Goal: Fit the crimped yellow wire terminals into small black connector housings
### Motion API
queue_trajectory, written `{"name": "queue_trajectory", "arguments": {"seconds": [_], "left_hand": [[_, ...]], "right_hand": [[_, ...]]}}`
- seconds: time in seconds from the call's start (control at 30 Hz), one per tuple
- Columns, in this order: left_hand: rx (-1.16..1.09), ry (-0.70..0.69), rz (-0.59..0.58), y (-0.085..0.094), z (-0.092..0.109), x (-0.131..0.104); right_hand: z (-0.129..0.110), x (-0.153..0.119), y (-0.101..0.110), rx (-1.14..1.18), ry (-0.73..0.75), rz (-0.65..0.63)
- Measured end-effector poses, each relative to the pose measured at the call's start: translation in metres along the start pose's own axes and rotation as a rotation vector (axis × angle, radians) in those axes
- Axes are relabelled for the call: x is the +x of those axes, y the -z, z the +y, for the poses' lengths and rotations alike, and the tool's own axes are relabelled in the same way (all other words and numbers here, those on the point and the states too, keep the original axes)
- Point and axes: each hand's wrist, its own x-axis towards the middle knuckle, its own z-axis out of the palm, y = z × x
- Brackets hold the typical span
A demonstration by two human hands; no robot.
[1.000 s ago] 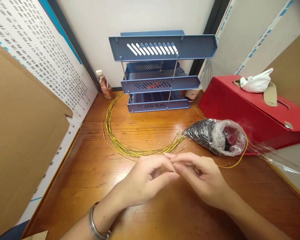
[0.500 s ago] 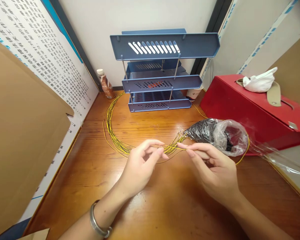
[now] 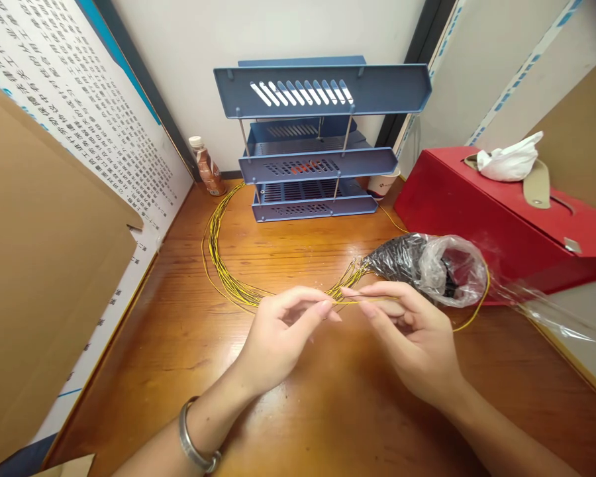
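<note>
Between my hands runs a thin yellow wire point(image 3: 348, 303), held low over the wooden table. My left hand point(image 3: 278, 336) pinches it between thumb and forefinger; a metal bangle circles that wrist. On its other side, my right hand point(image 3: 420, 341) has its thumb and fingers closed lightly round the wire, and its own fingers partly hide the grip. Behind the hands lies a large loop of yellow-and-black wires point(image 3: 217, 265), which curves back toward the rack. The ends of the bundle meet the tip of a clear plastic bag with black contents point(image 3: 395, 257).
A blue three-tier rack point(image 3: 322, 96) stands at the back, with a brown drink bottle point(image 3: 209, 169) to its left and a paper cup point(image 3: 381, 184) to its right. At right sits a red box point(image 3: 457, 218) topped by white crumpled plastic point(image 3: 509, 159). Cardboard point(image 3: 44, 265) leans at left.
My right hand has moved slightly left, closer to my left hand. Less wire shows between the fingertips. The whole view has shifted a little.
</note>
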Motion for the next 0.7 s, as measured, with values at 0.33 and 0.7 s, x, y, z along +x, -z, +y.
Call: {"name": "queue_trajectory", "arguments": {"seconds": [0.33,0.7], "left_hand": [[-0.013,-0.071,-0.087,-0.002,-0.003,-0.002],[0.02,0.016,-0.074,-0.004,0.001,-0.001]], "right_hand": [[-0.001,-0.006,-0.016,0.245,-0.194,-0.135],[-0.007,0.0,-0.016,0.296,-0.274,-0.067]]}}
